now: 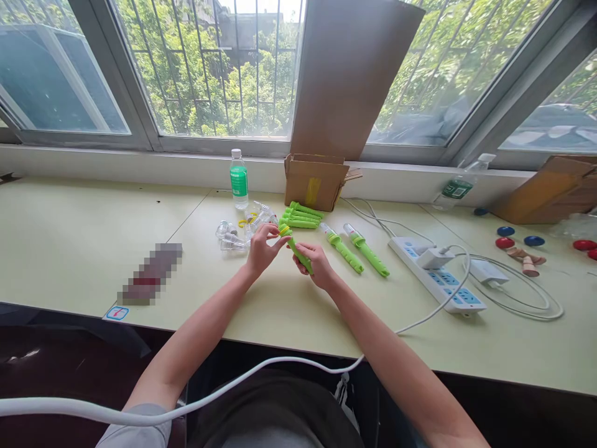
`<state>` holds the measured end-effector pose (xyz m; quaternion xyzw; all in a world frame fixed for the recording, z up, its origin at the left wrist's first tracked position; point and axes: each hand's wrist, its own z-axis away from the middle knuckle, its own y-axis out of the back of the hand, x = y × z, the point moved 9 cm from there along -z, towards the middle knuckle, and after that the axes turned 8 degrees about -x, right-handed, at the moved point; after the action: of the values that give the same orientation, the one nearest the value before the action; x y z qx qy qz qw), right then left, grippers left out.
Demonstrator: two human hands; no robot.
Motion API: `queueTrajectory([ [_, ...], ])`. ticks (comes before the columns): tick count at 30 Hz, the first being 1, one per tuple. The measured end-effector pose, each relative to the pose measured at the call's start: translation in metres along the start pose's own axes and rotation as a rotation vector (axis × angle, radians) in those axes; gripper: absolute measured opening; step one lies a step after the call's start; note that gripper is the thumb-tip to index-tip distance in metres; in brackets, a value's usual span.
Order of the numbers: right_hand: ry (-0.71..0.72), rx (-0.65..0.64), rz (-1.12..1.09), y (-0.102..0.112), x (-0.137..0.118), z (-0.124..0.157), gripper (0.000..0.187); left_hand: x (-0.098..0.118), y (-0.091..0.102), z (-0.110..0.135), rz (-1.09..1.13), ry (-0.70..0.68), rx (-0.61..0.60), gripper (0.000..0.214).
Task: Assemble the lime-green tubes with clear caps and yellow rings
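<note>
My right hand (317, 264) is wrapped round a green plastic handle (295, 247), which it holds tilted above the table. At the handle's upper end, the fingers of my left hand (265, 246) pinch a yellow ring (284, 231). Just behind my hands lies a group of several similar green handles (301, 218). To the right are two more, a nearer-in green piece (346, 254) and an outer green piece (370, 252), each with a clear cap on its far end. Clear plastic caps (233, 242) and loose yellow rings (247, 219) are scattered left of my hands.
A water bottle (239, 180) and an open cardboard box (312, 182) stand at the back. A white power strip (438, 274) with plugs and cables is on the right, beyond it red and blue balls (534, 241). A white cable (261, 367) crosses in front of me.
</note>
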<state>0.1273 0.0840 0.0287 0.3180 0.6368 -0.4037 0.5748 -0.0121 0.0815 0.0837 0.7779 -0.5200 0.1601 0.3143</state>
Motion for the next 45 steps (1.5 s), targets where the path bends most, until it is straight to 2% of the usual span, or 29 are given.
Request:
queueTrajectory([
  [6,-0.019,-0.012,-0.054,0.000,0.003,-0.002,0.036,0.004,-0.001,-0.001,0.031,-0.003,-0.008,0.028],
  [13,-0.059,-0.018,-0.032,0.002,0.007,-0.002,0.037,-0.002,-0.003,-0.001,0.033,0.008,-0.013,0.025],
  [16,-0.036,0.002,0.046,0.004,0.006,-0.003,0.036,-0.004,-0.003,0.000,0.020,0.009,-0.006,0.025],
  [20,0.034,0.121,0.259,0.012,0.000,-0.003,0.035,-0.003,-0.003,0.001,-0.033,0.001,-0.007,0.025],
  [22,0.042,0.142,0.284,0.014,0.001,-0.003,0.037,-0.001,-0.004,0.001,-0.053,-0.006,-0.008,0.025],
  [28,0.053,0.124,0.208,0.012,0.003,-0.003,0.035,-0.004,-0.008,0.001,-0.045,-0.004,-0.031,0.024],
  [38,-0.013,0.091,0.085,0.010,0.011,-0.005,0.035,-0.007,-0.007,0.000,-0.037,0.013,-0.040,0.031],
  [45,-0.027,0.069,0.083,0.007,0.010,-0.004,0.035,-0.007,-0.007,-0.001,-0.073,0.007,-0.049,0.030],
])
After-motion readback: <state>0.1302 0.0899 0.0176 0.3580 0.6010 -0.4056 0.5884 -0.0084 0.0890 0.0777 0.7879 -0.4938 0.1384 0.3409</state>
